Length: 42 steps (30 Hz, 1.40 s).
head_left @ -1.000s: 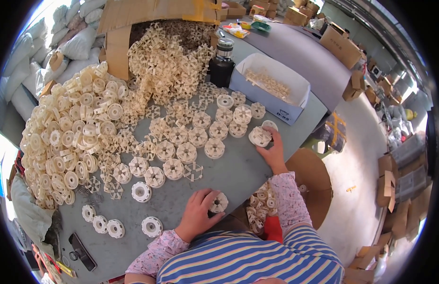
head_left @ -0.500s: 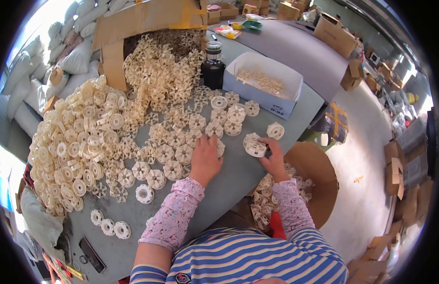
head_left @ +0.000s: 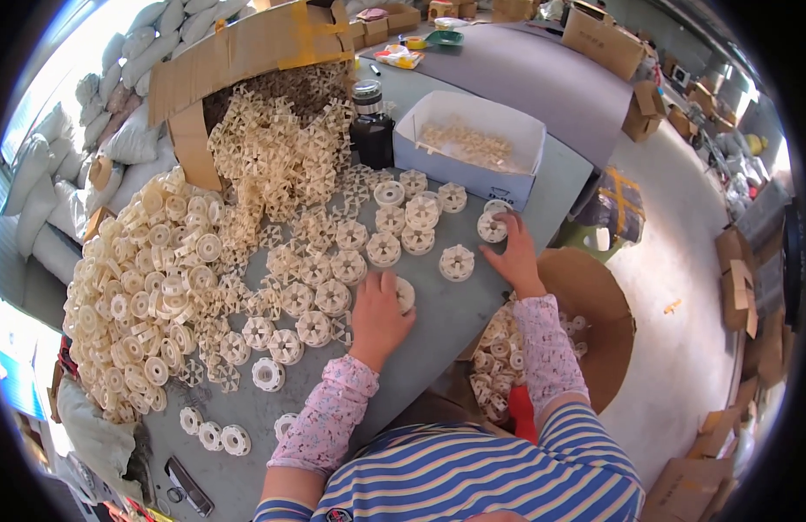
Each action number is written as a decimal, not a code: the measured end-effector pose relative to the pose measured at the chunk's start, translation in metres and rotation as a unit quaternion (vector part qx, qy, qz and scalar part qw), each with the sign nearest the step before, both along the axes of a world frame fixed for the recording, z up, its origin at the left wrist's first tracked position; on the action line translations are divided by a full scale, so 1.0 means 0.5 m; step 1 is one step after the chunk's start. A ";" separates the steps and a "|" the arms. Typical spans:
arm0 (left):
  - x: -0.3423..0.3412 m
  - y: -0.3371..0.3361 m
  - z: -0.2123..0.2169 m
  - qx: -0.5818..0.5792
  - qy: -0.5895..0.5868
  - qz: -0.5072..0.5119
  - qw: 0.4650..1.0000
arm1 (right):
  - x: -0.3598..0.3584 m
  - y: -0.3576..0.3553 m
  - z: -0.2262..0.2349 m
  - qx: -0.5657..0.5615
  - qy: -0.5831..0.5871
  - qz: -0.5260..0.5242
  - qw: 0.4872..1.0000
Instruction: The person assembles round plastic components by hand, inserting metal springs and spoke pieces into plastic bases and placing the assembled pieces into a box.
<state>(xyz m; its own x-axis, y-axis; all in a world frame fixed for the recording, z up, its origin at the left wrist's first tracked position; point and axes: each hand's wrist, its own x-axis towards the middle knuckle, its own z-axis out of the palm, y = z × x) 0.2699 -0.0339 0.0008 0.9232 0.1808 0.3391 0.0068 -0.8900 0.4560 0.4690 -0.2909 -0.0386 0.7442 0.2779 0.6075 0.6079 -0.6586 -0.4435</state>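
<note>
My left hand (head_left: pixel 381 317) is curled on the grey table, closed around a round cream plastic wheel (head_left: pixel 406 296) that shows beside its fingers and thumb. Farther right, my right hand (head_left: pixel 516 257) has thumb and fingers spread. Its fingertips reach the right edge of another wheel (head_left: pixel 492 227), while the thumb stays apart below it. Between the two hands lies a spoked wheel part (head_left: pixel 456 263), flat and untouched. Rows of similar spoked wheels (head_left: pixel 333 297) are set out just beyond and left of my left hand.
A large heap of plastic rings (head_left: pixel 133 304) covers the left side. Small star-shaped pieces (head_left: pixel 281 139) spill from a tipped cardboard box (head_left: pixel 246 52). A black flask (head_left: pixel 371 130) and a blue-white box (head_left: pixel 468 170) stand behind. A round cardboard bin (head_left: pixel 594 322) holds parts beside the table.
My right hand has let go of the spoked wheel, now lying flat, and moved away to the farther wheel. The left hand stays at its wheel. The whole view has shifted slightly.
</note>
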 end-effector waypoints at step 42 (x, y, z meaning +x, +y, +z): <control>-0.060 -0.139 -0.033 -0.060 -0.087 -0.172 0.979 | -0.412 -0.347 -0.525 0.249 0.479 -0.324 0.777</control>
<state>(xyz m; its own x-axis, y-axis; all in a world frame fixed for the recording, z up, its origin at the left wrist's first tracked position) 0.2397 -0.1036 -0.0159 0.8664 -0.0815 0.4927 -0.3708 -0.7658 0.5254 0.2629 -0.4642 -0.3013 0.8064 -0.4356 -0.4000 -0.5466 -0.2909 -0.7852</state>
